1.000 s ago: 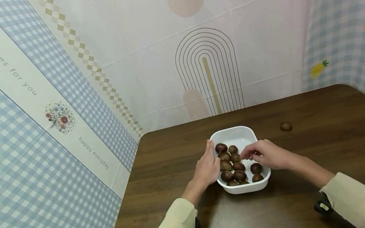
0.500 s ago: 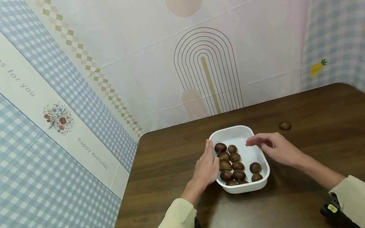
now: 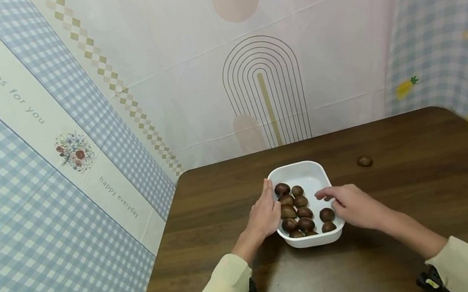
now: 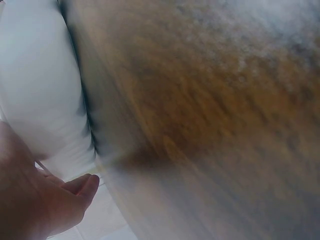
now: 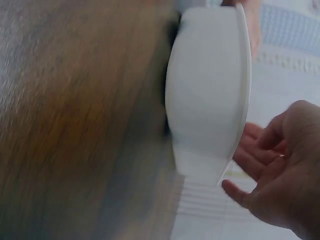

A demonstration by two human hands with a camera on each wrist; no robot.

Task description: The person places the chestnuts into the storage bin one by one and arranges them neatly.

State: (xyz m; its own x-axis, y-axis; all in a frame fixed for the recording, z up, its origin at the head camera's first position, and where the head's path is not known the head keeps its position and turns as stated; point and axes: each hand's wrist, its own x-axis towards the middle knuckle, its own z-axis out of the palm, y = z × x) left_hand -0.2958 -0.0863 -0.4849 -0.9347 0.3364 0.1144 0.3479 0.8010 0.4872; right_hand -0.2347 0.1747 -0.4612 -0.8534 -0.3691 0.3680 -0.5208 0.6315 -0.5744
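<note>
A white rounded dish (image 3: pixel 315 240) stands on the table, seen from its side in the right wrist view. Inside, several brown chestnuts (image 3: pixel 288 211) line up in two columns along the left, and two more chestnuts (image 3: pixel 326 214) sit at the near right. Along the dish's left wall lies my left hand (image 3: pixel 265 212), its fingers straight against the side. My right hand (image 3: pixel 355 203) hovers at the right rim, holding nothing. Its forefinger reaches over the inside, and in the right wrist view the thumb (image 5: pixel 237 194) is close by the rim.
A single chestnut (image 3: pixel 364 161) lies on the brown wooden table (image 3: pixel 427 176), behind and right of the dish. The table's far edge meets a patterned cloth backdrop (image 3: pixel 198 95), with checked cloth at both sides.
My right hand has drawn back to the right from the second column of chestnuts, lifted briefly, then lowered at the right rim. The left hand stays against the dish.
</note>
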